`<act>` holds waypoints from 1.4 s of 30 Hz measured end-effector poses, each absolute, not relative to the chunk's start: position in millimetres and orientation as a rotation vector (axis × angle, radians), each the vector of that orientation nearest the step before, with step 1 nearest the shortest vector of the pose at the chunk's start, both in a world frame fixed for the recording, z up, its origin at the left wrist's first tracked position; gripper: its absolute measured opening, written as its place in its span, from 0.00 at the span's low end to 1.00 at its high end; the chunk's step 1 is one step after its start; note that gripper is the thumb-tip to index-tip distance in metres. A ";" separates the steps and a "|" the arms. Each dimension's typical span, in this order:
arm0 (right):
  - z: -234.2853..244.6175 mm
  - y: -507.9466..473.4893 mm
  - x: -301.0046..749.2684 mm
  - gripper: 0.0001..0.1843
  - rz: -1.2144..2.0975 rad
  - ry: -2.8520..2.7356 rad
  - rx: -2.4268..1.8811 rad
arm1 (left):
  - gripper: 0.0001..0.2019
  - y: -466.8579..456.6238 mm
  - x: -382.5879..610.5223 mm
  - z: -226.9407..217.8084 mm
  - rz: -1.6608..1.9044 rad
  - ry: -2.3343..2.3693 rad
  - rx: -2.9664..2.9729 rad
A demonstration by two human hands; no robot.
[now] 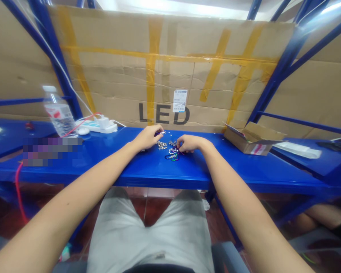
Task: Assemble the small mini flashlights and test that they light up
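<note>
My left hand is closed in a pinch above the blue table, with a small purple carabiner with a silver end showing at its fingertips. Just below those fingertips lies a cluster of small silver metal rings. Curled fingers of my right hand rest at a pile of coloured carabiners, among them silver, black, green and purple ones. What the right fingertips grip is too small and covered to make out. More small silver pieces lie between the two hands.
A blue table spans the view, backed by a large cardboard sheet. At left stand a water bottle and a power strip with cables. On the right are an open cardboard box and a white tray.
</note>
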State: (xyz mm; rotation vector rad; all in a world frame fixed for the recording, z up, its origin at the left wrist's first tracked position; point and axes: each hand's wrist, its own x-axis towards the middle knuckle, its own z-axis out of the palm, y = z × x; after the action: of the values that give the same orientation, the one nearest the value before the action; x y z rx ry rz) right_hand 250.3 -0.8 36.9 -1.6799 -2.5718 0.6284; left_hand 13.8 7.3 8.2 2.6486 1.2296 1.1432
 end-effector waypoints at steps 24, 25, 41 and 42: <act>44.8 3.9 270.2 0.03 1.035 -2.474 -1.130 | 0.05 5.7 15.6 9.1 1.150 1.220 2.655; 46.1 2.3 271.4 0.04 1.115 -2.393 -1.120 | 0.06 5.5 16.0 9.1 1.159 1.226 2.644; 40.0 3.0 240.5 0.06 1.655 -1.513 -1.075 | 0.06 -5.7 29.8 10.4 1.204 1.062 2.738; 40.0 2.2 239.8 0.06 1.667 -1.522 -1.070 | 0.07 -6.3 29.2 11.1 1.229 1.068 2.740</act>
State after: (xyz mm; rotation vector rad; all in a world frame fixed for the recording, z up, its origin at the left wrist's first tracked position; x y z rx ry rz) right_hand 239.8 2.2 40.0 -1.0698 -1.5216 1.6668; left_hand 29.2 -6.3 11.1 2.7399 1.0678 1.2294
